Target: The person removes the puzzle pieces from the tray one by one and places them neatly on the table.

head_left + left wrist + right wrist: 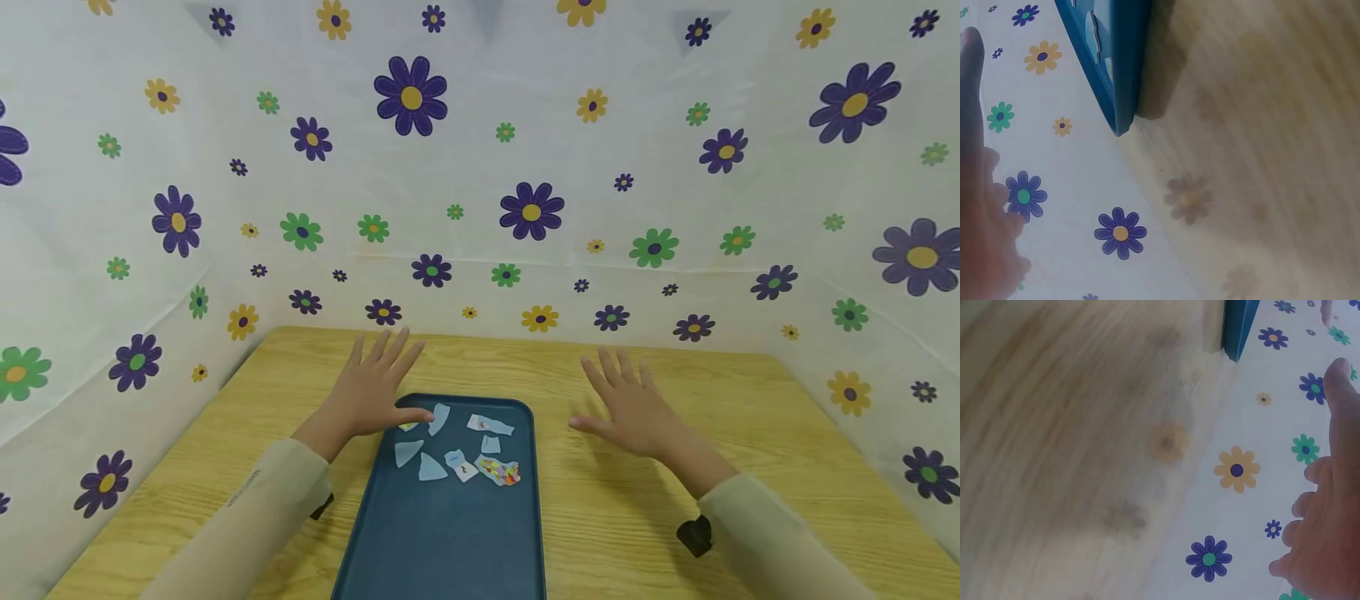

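My left hand [372, 392] hovers with spread fingers above the far left corner of a dark blue tray [450, 542]. Its thumb covers part of the pieces below. To the right of the tray, my right hand [626, 408] is held over the table, fingers spread and holding nothing. In the tray's far half lie several flat, irregular pieces: pale blue ones such as a triangular piece [431, 468], a long piece [491, 425] and a small square piece [491, 445], plus a multicoloured piece [498, 470]. In the left wrist view, the left hand [988, 212] is empty.
A light wooden table [637, 517] carries the tray. White cloth with printed flowers [480, 150] hangs at the back and along both sides. Dark bands [696, 535] show at the wrists.
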`<state>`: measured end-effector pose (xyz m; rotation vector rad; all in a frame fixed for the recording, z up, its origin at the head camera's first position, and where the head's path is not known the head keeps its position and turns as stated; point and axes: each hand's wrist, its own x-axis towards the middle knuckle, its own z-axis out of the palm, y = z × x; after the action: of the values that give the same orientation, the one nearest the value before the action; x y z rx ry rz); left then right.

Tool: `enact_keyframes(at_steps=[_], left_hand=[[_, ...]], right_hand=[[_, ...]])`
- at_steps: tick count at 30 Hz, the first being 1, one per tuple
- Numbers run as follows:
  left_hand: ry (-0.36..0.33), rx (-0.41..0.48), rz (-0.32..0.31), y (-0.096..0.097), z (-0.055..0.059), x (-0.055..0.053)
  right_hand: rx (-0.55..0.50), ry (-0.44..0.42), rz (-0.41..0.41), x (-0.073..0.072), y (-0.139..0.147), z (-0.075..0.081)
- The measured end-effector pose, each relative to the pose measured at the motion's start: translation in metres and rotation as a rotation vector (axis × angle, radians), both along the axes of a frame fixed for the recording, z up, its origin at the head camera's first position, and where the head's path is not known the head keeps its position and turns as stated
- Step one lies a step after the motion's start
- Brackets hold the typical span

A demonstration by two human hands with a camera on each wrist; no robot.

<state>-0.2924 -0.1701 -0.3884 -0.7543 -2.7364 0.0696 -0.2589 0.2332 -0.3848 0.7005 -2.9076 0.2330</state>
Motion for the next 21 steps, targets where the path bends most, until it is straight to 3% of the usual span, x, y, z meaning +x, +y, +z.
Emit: enact_keyframes(at_steps=[5, 14, 21], left_hand=[[-0.105, 0.118, 0.010, -0.009, -0.012, 0.004], [-0.413, 0.462, 0.087, -0.028, -0.023, 0.015], [-0.579, 0.728, 0.155, -0.032, -0.029, 0.018]], right_hand=[[-0.116, -0.028, 0.047, 0.000, -0.005, -0.008], [-0.276, -0.062, 0.121, 0.002, -0.022, -0.020], [-0.399, -0.022, 0.202, -0.001, -0.045, -0.028]])
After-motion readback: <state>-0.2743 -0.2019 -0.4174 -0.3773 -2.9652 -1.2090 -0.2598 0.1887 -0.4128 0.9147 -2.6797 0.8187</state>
